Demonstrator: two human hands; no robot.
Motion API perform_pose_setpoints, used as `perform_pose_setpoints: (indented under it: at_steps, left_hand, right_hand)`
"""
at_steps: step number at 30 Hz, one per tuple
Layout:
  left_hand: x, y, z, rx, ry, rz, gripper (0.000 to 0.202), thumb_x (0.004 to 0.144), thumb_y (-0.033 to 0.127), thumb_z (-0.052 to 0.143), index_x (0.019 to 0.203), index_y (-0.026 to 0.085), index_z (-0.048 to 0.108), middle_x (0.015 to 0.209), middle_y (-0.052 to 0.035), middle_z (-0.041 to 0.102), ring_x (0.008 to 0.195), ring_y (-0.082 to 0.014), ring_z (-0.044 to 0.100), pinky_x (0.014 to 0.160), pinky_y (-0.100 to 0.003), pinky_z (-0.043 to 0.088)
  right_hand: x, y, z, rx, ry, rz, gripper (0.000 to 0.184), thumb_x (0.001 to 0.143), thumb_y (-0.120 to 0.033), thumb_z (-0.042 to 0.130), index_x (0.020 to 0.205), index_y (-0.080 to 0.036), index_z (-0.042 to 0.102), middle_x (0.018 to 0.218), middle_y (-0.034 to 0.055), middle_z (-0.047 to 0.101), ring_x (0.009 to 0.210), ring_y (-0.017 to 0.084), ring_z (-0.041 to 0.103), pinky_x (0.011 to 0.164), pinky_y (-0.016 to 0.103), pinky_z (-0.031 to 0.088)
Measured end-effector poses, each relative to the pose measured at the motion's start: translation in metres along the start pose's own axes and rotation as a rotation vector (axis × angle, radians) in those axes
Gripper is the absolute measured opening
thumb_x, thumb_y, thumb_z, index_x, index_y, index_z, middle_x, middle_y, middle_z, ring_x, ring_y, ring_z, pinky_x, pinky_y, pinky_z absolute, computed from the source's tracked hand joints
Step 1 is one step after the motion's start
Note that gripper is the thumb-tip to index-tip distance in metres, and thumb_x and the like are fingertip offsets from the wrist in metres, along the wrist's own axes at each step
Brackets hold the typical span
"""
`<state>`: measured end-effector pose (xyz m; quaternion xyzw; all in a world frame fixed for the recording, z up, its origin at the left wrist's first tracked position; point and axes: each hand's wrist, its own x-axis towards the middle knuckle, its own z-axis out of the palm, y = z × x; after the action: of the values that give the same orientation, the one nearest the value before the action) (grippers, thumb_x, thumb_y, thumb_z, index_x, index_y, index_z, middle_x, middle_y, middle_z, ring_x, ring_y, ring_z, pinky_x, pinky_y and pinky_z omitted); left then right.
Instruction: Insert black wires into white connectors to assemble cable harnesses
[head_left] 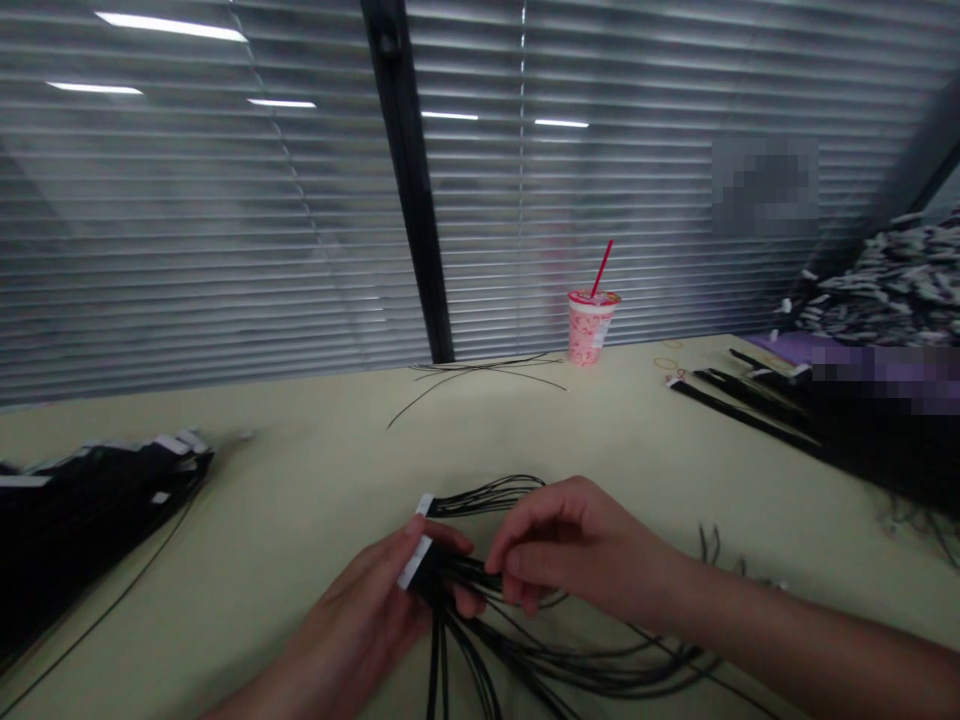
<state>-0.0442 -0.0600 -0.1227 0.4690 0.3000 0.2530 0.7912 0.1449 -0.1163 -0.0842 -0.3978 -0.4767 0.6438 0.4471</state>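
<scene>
At the front middle of the table, my left hand is closed around a white connector from which many black wires fan out to the right and downward. A second white connector, with its own black wires, shows just beyond my left fingertips. My right hand is closed, thumb and fingers pinching some of the black wires close to the connector. The pinched spot is partly hidden behind the fingers.
Bundled black wires with white connectors lie at the left; more black bundles lie at the right, before a heap of wires. A pink cup with a red straw and loose wires are by the blinds.
</scene>
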Motion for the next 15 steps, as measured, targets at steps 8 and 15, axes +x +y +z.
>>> perform_pose_setpoints:
  at_steps: [8,15]
  left_hand:
    - [-0.003,0.005,0.009,0.032,0.091,-0.010,0.030,0.083,0.040,0.043,0.086,0.017,0.063,0.078,-0.0042,0.064,0.077,-0.0186,0.057,0.076,-0.030,0.040]
    - [-0.003,0.005,0.011,0.033,0.148,-0.001,0.029,0.080,0.041,0.047,0.081,0.018,0.064,0.071,-0.0031,0.065,0.070,-0.0155,0.058,0.068,-0.024,0.042]
  right_hand:
    - [-0.003,-0.006,0.006,-0.095,0.006,0.115,0.012,0.067,-0.006,0.049,0.068,-0.009,0.061,0.054,-0.0020,0.056,0.046,0.003,0.050,0.049,0.016,0.042]
    - [-0.007,-0.010,0.000,-0.240,-0.102,0.221,0.019,0.069,-0.005,0.043,0.077,-0.012,0.059,0.060,-0.0015,0.055,0.048,0.004,0.048,0.051,0.017,0.040]
